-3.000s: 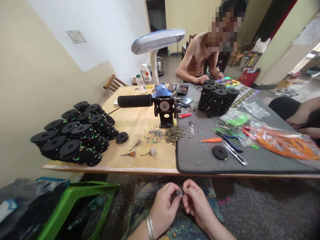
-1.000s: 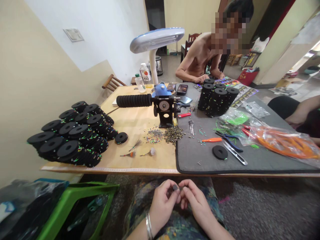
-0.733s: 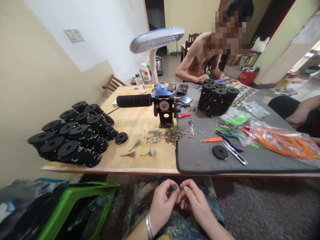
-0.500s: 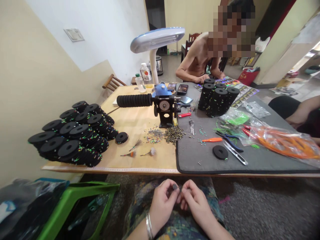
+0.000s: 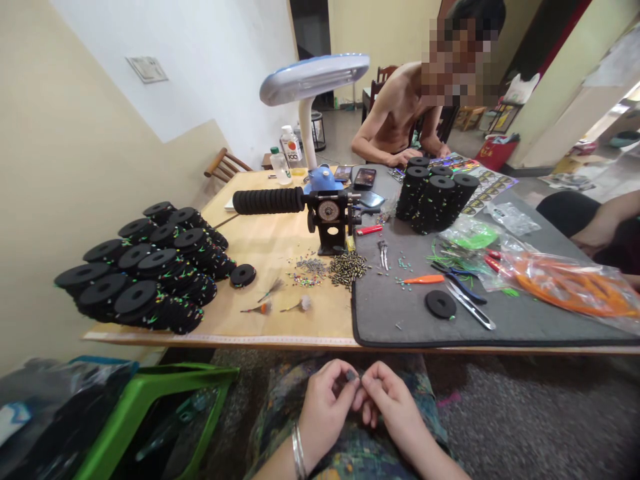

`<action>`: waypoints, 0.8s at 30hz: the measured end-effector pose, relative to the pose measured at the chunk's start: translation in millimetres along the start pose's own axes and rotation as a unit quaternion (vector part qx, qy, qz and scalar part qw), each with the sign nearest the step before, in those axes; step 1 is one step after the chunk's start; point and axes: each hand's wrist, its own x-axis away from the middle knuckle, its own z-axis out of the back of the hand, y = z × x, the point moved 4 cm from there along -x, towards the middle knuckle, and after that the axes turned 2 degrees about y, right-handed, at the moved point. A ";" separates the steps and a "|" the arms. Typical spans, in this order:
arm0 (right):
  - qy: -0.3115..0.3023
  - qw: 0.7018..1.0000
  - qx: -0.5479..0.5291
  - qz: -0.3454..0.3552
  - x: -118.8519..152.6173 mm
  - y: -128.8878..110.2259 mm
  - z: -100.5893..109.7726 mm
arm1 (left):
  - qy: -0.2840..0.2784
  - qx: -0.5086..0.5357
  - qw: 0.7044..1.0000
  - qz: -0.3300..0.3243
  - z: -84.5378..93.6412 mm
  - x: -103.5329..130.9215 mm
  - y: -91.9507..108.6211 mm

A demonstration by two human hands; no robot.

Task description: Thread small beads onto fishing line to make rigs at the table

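Observation:
My left hand (image 5: 327,403), with silver bangles at the wrist, pinches a small dark grey piece (image 5: 351,375) between thumb and forefinger; its kind is too small to tell. Close beside it, the thumb and forefinger of my right hand (image 5: 386,399) are pressed together, and whatever they grip is too fine to make out. Both hands are held over my patterned lap (image 5: 350,460), below the table edge. Beyond them on the table lie a black foam spool (image 5: 441,305), silver thread snips (image 5: 470,305) and a heap of small dark and brass-coloured beads (image 5: 349,269).
Stacks of black foam spools (image 5: 140,298) fill the table's left side. A black-handled winding device (image 5: 330,220) stands mid-table under a lamp (image 5: 315,79). Pliers (image 5: 465,285), an orange tool (image 5: 424,279) and bagged orange tubing (image 5: 565,280) lie right. Another person (image 5: 395,113) sits across.
My hands stay almost in place, with slight movement of the right fingers against the left. The person across has shifted their head slightly.

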 end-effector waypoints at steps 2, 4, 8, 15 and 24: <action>-0.001 1.000 -0.007 0.001 -0.3 -0.1 0.3 | 0.000 -0.007 1.000 -0.008 0.1 0.5 0.4; -0.001 1.000 -0.009 0.004 -0.6 0.6 0.9 | 0.000 -0.018 1.000 -0.016 0.1 1.1 0.3; -0.003 1.000 0.007 0.015 -1.3 1.6 1.4 | -0.004 -0.039 0.999 -0.035 0.6 1.9 1.2; 0.000 0.999 0.036 0.036 -0.7 0.8 1.0 | -0.004 -0.051 0.997 -0.049 1.2 0.4 2.2; 0.022 0.996 0.075 0.048 0.1 -3.2 0.1 | -0.006 -0.067 0.997 -0.026 -1.1 2.4 -4.2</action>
